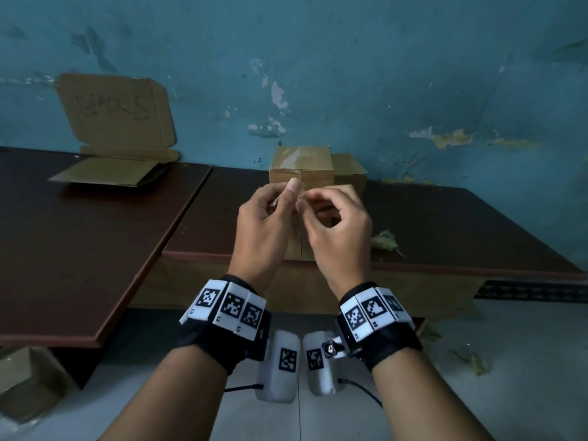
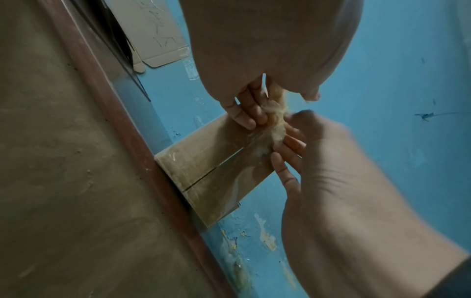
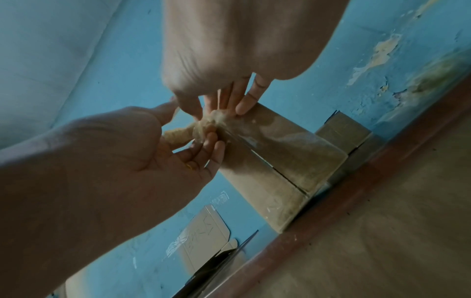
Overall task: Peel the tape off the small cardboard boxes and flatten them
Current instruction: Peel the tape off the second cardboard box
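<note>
Tape (image 2: 276, 129) bunched between both hands, above box (image 2: 216, 171).

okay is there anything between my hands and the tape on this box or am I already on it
Nothing visible is in the way. Both hands already pinch the bunched tape at the top of the box: the left hand and right hand meet there, fingers curled round the wad.

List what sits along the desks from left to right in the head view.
Flattened cardboard with handwriting → left hand → right hand → second small box behind → crumpled scrap on the desk.
</note>
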Motion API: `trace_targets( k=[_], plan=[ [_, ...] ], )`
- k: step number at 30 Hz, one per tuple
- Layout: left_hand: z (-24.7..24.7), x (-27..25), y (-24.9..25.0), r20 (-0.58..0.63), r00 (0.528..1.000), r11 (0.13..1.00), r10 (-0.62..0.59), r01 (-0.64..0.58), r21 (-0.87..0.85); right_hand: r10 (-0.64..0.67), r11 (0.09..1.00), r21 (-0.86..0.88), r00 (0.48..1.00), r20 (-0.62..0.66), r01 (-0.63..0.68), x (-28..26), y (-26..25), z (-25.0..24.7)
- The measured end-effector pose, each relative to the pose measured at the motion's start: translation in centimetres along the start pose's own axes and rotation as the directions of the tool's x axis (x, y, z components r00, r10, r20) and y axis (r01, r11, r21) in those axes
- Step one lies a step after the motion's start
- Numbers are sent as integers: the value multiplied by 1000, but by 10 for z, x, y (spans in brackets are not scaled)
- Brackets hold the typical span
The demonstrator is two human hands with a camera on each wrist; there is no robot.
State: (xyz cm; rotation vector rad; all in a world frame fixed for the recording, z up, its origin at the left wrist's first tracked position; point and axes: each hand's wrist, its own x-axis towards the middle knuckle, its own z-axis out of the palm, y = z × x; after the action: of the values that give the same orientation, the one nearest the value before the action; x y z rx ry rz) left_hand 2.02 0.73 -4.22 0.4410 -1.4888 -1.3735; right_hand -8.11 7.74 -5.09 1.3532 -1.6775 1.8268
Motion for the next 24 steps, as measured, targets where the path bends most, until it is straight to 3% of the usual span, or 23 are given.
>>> trace_targets(
  k=[3, 6, 11, 18, 24],
  plan=[
    [2, -1, -1, -6, 999, 996, 36, -35, 77, -17, 998, -63, 998, -67, 13, 3, 4, 0],
    [3, -1, -2, 22, 999, 987, 42, -45, 156, -24, 998, -62, 998, -54, 20, 4, 6, -2],
    [2, 1, -14, 12, 985, 936, 172, -167, 311, 150, 984, 99, 988, -24, -147, 3, -1, -3],
    [3, 3, -16, -37, 988, 949, 151, -134, 285, 127, 980, 147, 990, 67, -136, 0, -9, -7],
    [1, 1, -9, -59, 990, 956, 131, -110, 273, 122, 989, 72, 989, 88, -128, 3, -3, -6]
  ],
)
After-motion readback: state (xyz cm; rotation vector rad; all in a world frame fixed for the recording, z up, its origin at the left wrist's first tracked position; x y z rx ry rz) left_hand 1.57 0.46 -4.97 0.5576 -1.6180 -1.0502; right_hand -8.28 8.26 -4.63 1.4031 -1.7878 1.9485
